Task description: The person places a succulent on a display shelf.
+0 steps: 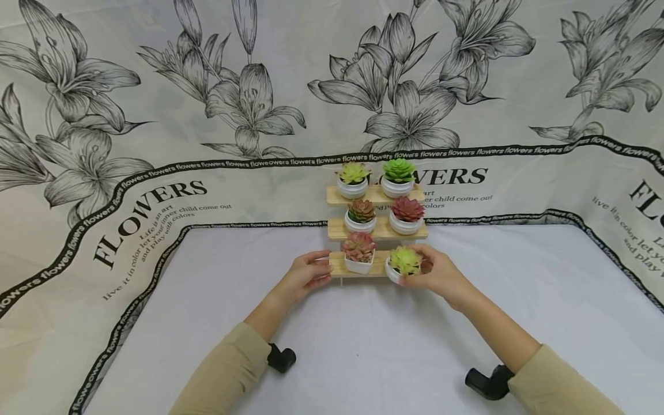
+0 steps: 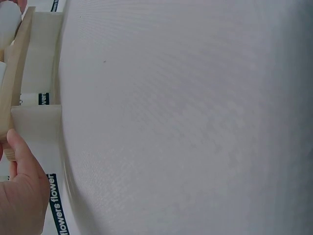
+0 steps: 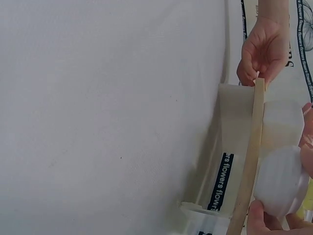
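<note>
A three-tier wooden plant stand [image 1: 381, 230] stands on the white cloth, with two potted succulents on each tier. My left hand [image 1: 309, 274] pinches the left end of the lowest board [image 2: 17, 73], thumb along its edge. At that board's right end, my right hand [image 1: 438, 275] holds a yellow-green succulent in a round white pot [image 1: 394, 275], fingers around its side. In the right wrist view this white pot [image 3: 281, 181] is at the board; whether it rests on it I cannot tell. Left of it stands a pink succulent in an angular white pot [image 1: 359, 262].
Yellow and green succulents [image 1: 398, 171] fill the top tier; brownish and dark red ones [image 1: 407, 210] sit on the middle tier. Behind the stand hangs a flower-printed cloth [image 1: 259, 190]. Black wrist-worn pieces [image 1: 282, 358] show by both forearms, above the white table cloth [image 1: 373, 357].
</note>
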`<state>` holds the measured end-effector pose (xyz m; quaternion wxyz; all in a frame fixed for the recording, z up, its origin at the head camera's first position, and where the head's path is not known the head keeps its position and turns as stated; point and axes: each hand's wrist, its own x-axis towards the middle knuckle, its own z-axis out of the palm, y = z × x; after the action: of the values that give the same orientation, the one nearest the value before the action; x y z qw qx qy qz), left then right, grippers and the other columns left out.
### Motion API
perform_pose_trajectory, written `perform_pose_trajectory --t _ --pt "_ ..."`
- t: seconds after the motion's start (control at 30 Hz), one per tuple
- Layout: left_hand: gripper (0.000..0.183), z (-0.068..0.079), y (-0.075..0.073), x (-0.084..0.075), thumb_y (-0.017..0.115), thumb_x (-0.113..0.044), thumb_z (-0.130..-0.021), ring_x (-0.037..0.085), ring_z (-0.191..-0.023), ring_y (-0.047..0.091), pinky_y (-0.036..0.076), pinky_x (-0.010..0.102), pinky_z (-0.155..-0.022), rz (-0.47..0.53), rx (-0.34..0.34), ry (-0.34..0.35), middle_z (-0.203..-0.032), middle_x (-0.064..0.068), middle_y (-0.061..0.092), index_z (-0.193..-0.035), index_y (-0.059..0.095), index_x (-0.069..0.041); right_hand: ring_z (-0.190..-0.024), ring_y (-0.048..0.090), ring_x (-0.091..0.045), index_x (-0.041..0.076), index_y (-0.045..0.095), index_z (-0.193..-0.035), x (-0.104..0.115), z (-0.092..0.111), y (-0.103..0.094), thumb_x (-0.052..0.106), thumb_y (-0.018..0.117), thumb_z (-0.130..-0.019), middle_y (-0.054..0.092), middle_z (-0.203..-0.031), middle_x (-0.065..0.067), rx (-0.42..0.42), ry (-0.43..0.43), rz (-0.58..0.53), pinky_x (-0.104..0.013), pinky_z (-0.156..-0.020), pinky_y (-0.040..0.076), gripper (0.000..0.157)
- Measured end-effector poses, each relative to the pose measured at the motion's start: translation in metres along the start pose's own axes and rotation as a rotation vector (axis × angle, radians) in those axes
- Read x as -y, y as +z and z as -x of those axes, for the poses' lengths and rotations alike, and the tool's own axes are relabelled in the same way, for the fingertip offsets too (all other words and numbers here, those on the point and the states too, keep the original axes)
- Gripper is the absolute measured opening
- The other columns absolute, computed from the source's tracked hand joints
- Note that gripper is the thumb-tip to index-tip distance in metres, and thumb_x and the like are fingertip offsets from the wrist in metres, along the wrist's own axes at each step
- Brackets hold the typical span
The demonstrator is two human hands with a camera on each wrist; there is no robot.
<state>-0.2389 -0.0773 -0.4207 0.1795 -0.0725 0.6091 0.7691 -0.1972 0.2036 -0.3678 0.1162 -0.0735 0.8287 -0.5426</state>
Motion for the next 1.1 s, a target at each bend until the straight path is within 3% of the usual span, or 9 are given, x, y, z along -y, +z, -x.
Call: perform_pose_trajectory --t 0.3,0.83,1.1 --pt "0.048 0.002 -0.001 0.002 0.057 0.009 -0.086 0.010 -0.071 0.060 0.055 0.020 -0.065 0.006 -0.006 -0.009 -0.100 0.010 0.057 -0.132 0.048 0.001 -0.104 0.048 -0.025 0.000 0.033 -0.140 0.000 -0.011 -0.002 0.014 0.075 -0.078 0.046 -0.125 -0.021 -0.031 0.012 -0.007 -0.025 -0.078 0.049 0.077" --pt "0.047 0.002 0.002 0.001 0.057 0.009 -0.086 0.010 -0.073 0.060 0.055 0.020 -0.065 0.010 -0.007 -0.015 -0.105 0.011 0.057 -0.132 0.049 0.000 -0.114 0.047 -0.030 -0.002 0.031 -0.140 0.000 -0.015 -0.004 0.013 0.073 -0.080 0.044 -0.129 -0.023 -0.037 0.028 -0.038 -0.024 -0.084 0.049 0.075" --pt "0.048 0.003 0.002 0.001 0.056 0.009 -0.086 0.010 -0.071 0.060 0.055 0.020 -0.064 0.012 -0.007 -0.004 -0.103 0.011 0.057 -0.132 0.048 0.002 -0.117 0.043 -0.033 -0.002 0.029 -0.142 -0.001 -0.009 -0.011 0.013 0.072 -0.081 0.040 -0.132 -0.025 -0.022 -0.007 -0.043 -0.021 -0.081 0.049 0.076"
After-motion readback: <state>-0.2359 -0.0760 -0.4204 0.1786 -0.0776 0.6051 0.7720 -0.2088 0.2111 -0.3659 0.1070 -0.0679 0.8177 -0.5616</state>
